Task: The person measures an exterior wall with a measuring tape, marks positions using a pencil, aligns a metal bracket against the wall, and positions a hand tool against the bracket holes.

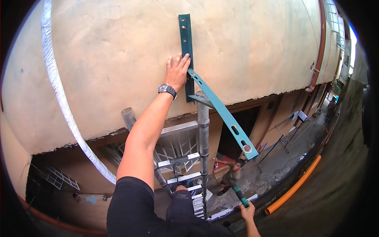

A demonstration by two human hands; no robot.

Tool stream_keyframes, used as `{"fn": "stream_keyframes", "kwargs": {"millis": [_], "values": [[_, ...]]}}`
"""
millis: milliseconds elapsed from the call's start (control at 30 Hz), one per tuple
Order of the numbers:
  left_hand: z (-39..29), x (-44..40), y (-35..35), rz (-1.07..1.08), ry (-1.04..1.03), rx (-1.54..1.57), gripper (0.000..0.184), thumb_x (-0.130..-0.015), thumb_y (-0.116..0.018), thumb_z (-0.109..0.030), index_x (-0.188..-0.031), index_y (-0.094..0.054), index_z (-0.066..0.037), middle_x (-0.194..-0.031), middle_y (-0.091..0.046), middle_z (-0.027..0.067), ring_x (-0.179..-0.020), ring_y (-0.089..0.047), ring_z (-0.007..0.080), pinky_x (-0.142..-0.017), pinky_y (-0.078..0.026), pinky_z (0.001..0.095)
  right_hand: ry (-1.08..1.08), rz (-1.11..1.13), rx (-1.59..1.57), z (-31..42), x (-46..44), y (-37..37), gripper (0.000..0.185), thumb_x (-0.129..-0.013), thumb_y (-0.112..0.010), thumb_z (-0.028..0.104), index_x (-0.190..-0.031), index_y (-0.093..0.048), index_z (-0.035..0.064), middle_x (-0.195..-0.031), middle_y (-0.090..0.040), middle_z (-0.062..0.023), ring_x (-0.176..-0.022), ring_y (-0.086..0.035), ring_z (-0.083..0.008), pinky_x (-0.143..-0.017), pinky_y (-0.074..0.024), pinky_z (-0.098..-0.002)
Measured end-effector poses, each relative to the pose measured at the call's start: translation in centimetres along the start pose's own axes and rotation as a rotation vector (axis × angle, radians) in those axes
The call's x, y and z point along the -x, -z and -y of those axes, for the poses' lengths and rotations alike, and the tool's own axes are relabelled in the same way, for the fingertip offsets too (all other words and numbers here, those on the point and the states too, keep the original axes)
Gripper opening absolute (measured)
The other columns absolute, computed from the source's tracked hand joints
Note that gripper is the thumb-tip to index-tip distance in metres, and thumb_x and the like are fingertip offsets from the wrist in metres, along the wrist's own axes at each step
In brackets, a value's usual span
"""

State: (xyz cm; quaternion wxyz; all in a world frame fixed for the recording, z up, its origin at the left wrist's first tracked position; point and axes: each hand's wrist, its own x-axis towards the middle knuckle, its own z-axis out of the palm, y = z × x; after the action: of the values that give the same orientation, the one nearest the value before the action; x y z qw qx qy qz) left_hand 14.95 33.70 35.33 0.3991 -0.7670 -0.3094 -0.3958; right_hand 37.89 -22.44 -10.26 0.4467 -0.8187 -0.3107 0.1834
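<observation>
A green metal bracket point(223, 110) stands out from the beige wall, its upright plate point(185, 39) flat on the wall with bolt heads or holes near the top. My left hand point(177, 73), fingers spread, presses on the wall and the plate's left edge, just beside the arm's upper joint; a watch is on that wrist. Low on the right, my right hand point(248, 211) is closed round the green and black handle of a tool point(239, 195), whose far end points up and left. A large bolt point(247, 148) sits at the bracket arm's outer end.
An aluminium ladder point(203, 138) leans below the wall's edge. A person point(233, 173) stands on the ground beside it. A silver-wrapped pipe point(63, 94) curves down the left. An orange pipe point(294, 185) lies at the lower right; a brown pipe point(321, 47) runs down the wall.
</observation>
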Motion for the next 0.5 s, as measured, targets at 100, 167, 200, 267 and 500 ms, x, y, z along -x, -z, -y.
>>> {"fn": "stream_keyframes", "kwargs": {"millis": [100, 167, 200, 267, 500], "values": [[0.1, 0.5, 0.1, -0.008, 0.006, -0.001, 0.064, -0.088, -0.065, -0.008, -0.15, -0.052, -0.013, -0.161, -0.046, 0.002, -0.15, -0.039, 0.0269, -0.124, -0.028, 0.0521, -0.114, 0.086, 0.152, -2.3, 2.0, -1.2, 0.029, -0.08, -0.087, 0.021, -0.091, -0.072, -0.0011, -0.073, -0.068, -0.0104, -0.068, -0.062, -0.0203, -0.07, -0.0515, -0.0396], [-0.6, 2.4, 0.8, -0.004, 0.009, -0.005, 0.064, -0.089, -0.065, -0.007, -0.151, -0.05, -0.011, -0.161, -0.045, 0.0056, -0.15, -0.039, 0.0292, -0.123, -0.03, 0.0508, -0.173, 0.135, 0.143, -3.5, 3.3, -1.8, 0.03, -0.08, -0.087, 0.022, -0.092, -0.072, -0.0011, -0.073, -0.068, -0.0107, -0.068, -0.063, -0.0213, -0.07, -0.0516, -0.04], [-1.7, 4.0, 2.5, -0.023, 0.115, 0.146, 0.065, -0.089, -0.065, -0.005, -0.152, -0.048, -0.008, -0.161, -0.045, 0.0106, -0.15, -0.039, 0.0325, -0.123, -0.03, 0.0497, -0.223, 0.168, 0.132, -3.9, 3.7, -2.1, 0.032, -0.08, -0.087, 0.024, -0.092, -0.072, -0.0011, -0.073, -0.068, -0.0109, -0.069, -0.064, -0.0224, -0.071, -0.0518, -0.0405], [-4.5, 8.9, 5.3, -0.06, 0.309, 0.389, 0.064, -0.09, -0.065, -0.003, -0.151, -0.046, -0.002, -0.159, -0.045, 0.0194, -0.148, -0.04, 0.0386, -0.123, -0.031, 0.0482, -0.232, 0.202, 0.135, -4.6, 4.5, -2.9, 0.033, -0.08, -0.088, 0.025, -0.092, -0.072, -0.001, -0.074, -0.068, -0.011, -0.07, -0.064, -0.0218, -0.072, -0.0521, -0.0407], [-32.2, 50.1, 16.1, 1.129, 1.17, 1.102, 0.041, -0.101, -0.068, -0.02, -0.136, -0.061, -0.001, -0.123, -0.071, 0.0165, -0.107, -0.071, 0.0256, -0.095, -0.055, 0.0371, -0.087, 0.255, 0.328, -4.8, 6.5, -6.2, 0.05, -0.083, -0.08, 0.042, -0.11, -0.07, 0.0013, -0.098, -0.072, -0.0258, -0.101, -0.069, -0.0452, -0.088, -0.054, -0.0522]]}}
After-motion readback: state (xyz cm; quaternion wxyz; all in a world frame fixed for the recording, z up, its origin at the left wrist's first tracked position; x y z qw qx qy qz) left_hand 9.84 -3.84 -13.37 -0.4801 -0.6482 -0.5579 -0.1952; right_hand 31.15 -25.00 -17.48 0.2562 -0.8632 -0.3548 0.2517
